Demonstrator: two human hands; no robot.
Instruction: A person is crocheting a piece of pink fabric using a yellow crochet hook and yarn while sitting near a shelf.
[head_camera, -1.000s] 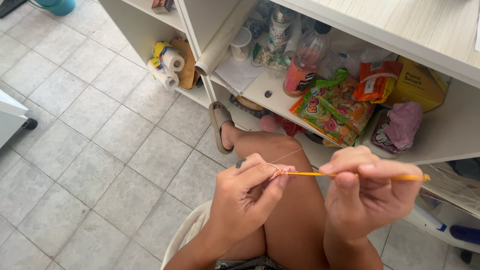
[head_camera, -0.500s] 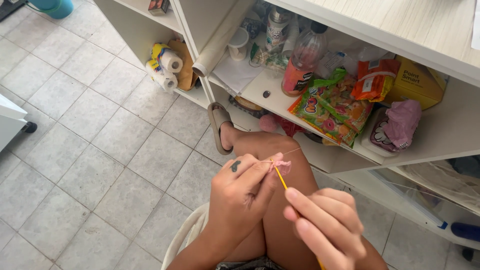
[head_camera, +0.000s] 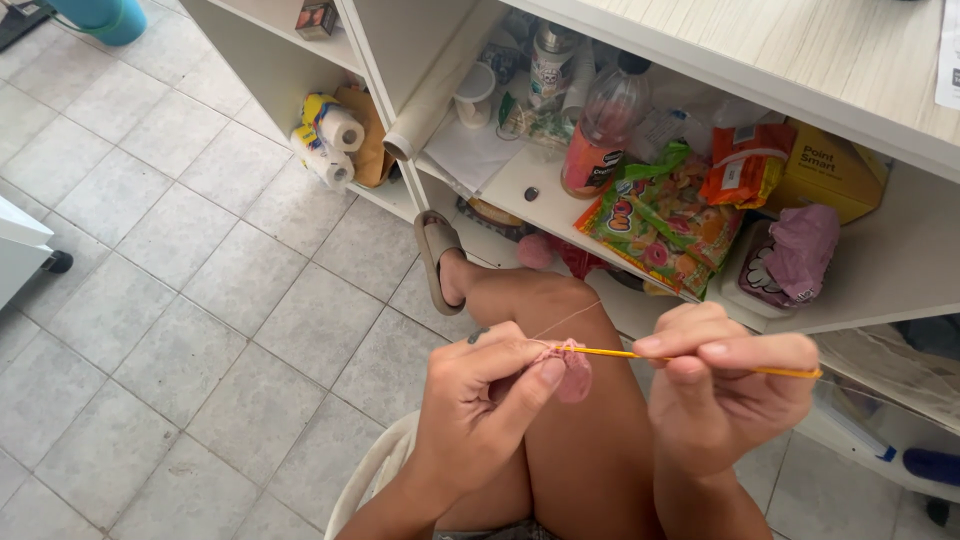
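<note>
My left hand (head_camera: 480, 405) pinches a small pink crochet piece (head_camera: 574, 370) between thumb and fingers, above my bare knee. A thin pink yarn strand (head_camera: 566, 320) runs up from it over the knee. My right hand (head_camera: 725, 390) holds a thin yellow-orange crochet hook (head_camera: 610, 352) level, its tip pointing left into the pink piece. Both hands hover over my thigh, close together. My foot in a sandal (head_camera: 436, 258) rests on the tiled floor by the shelf.
A white shelf unit (head_camera: 870, 290) ahead holds candy bags (head_camera: 660, 215), a bottle (head_camera: 597, 130), a pink cloth, a yellow box, paper rolls (head_camera: 330, 145) and a cup. Grey tiled floor (head_camera: 180, 300) spreads to the left. A white chair edge (head_camera: 370, 470) shows under my leg.
My right hand rose from low down and turned the hook from steeply slanted back to level, tip at the pink piece. The left hand stayed over the knee.
</note>
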